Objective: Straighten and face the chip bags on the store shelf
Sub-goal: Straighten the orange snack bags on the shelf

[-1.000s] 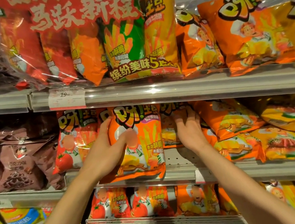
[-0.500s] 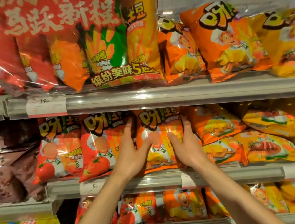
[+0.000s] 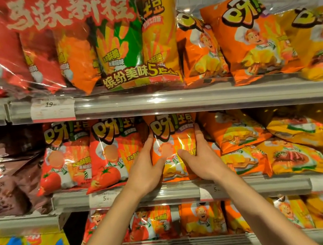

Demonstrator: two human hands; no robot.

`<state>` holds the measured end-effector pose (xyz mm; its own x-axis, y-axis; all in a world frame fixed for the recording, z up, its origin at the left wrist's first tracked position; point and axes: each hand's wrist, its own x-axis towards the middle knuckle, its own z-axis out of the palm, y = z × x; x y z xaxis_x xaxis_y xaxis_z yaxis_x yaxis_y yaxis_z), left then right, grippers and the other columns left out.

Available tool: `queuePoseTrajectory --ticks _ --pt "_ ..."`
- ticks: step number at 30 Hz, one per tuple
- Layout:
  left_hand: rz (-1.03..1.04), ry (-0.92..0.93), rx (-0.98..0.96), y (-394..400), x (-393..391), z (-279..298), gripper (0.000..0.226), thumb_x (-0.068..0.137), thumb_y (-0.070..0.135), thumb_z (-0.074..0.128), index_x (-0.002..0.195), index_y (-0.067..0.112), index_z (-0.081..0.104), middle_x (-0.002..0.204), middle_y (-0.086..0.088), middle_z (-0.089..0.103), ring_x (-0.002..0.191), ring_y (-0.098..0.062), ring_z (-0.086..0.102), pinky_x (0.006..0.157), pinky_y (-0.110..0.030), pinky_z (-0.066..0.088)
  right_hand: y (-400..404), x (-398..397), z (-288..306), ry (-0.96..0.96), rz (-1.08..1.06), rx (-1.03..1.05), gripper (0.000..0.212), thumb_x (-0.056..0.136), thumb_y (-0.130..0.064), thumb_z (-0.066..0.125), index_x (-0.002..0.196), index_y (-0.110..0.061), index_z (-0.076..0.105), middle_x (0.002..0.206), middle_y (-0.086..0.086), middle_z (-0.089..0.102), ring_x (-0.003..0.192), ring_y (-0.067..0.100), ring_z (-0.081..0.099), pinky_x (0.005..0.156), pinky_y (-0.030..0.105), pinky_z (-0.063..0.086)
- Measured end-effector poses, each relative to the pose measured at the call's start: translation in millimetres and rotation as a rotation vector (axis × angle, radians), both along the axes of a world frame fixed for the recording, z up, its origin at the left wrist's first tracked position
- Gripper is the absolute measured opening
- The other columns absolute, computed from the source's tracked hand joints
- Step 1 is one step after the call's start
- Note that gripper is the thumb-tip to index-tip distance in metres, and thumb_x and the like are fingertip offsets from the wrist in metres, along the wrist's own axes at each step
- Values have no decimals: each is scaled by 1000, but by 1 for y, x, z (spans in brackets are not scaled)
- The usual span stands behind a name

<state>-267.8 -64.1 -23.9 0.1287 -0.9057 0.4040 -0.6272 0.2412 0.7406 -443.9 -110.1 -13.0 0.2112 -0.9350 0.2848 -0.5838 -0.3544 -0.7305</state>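
The orange foil chip bag [image 3: 175, 141] stands upright on the middle metal shelf [image 3: 252, 184], just beside two red tomato bags [image 3: 97, 154] (on its left). The left hand [image 3: 144, 168] and right hand [image 3: 202, 158] grasp its two sides, thumbs on the front.

The orange chip bag [image 3: 173, 141] between the two hands is glossy plastic film, crinkled, with bright glare streaks down its front. The red tomato bags [image 3: 110, 152] beside it shine the same way. The brown bags [image 3: 2, 183] at the far left look duller, nearly matt. Up top, the multipack [image 3: 88, 49] sits in clear, wrinkled wrap that catches the light. The shelf edge [image 3: 195, 99] is smooth grey metal under a shiny clear strip, holding a paper price tag [image 3: 52, 109].
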Motion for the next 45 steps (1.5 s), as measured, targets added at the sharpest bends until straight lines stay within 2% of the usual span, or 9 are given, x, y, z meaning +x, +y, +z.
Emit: queuePoseTrajectory --ticks 4,10,15,24,30,34,37,40,45 --pt "-16 53 -48 16 11 2 68 95 32 65 155 28 33 156 7 41 143 -9 37 118 -37 34 14 -13 6 -13 18 6 88 92 -55 59 159 -28 9 160 -3 34 145 19 36 116 44 35" --pt "4 198 -60 54 15 -2 43 95 27 66 135 30 52 111 7 66 92 0 64 80 -11 51 67 -37 1 -184 -19 -52 49 95 -35 64 141 -26 49 111 -11 67 92 -6 63 80 11 50" --pt "-70 416 47 70 -5 -21 40 97 17 62 135 27 52 105 -2 66 73 0 60 63 -11 47 103 -76 -28 -297 -80 56 27 96 -33 63 123 -32 60 89 5 71 81 18 69 74 31 55" --pt "-82 432 50 71 -76 -28 36 96 20 63 129 29 53 104 2 69 84 -6 68 70 -11 50 105 -156 -36 -358 -159 47 17 96 -30 66 113 -31 65 84 8 69 79 25 66 66 18 48" --pt "-11 434 -29 56 -138 -12 35 96 22 64 130 27 54 102 3 70 89 -7 66 71 -6 48 88 -208 -10 -365 -108 74 20 98 -21 57 113 -33 64 78 -1 64 62 2 56 55 11 42" --pt "76 388 -61 43 -156 -4 39 94 28 66 128 33 50 94 4 68 83 -10 65 71 -17 50 66 -225 -3 -87 -167 -219 16 97 -29 59 106 -41 65 98 -25 62 95 3 60 86 25 49" --pt "176 266 -51 30 -163 7 44 92 37 67 131 36 48 102 10 65 81 -3 65 73 -26 50 42 -223 2 123 -133 -624 20 95 -22 61 113 -16 69 115 -5 62 114 16 53 101 27 38" --pt "226 108 -43 11 -171 22 54 92 51 63 139 34 42 114 15 60 89 8 59 81 -25 48 17 -215 16 319 -86 -665 34 97 -30 54 125 -15 65 138 4 55 135 26 41 114 43 29" --pt "196 -118 91 -31 -175 38 84 84 80 44 150 29 31 117 2 63 105 -21 63 89 -40 52 3 -213 12 485 -102 -602 41 100 -40 45 135 -23 57 143 -1 50 141 23 33 121 46 18"
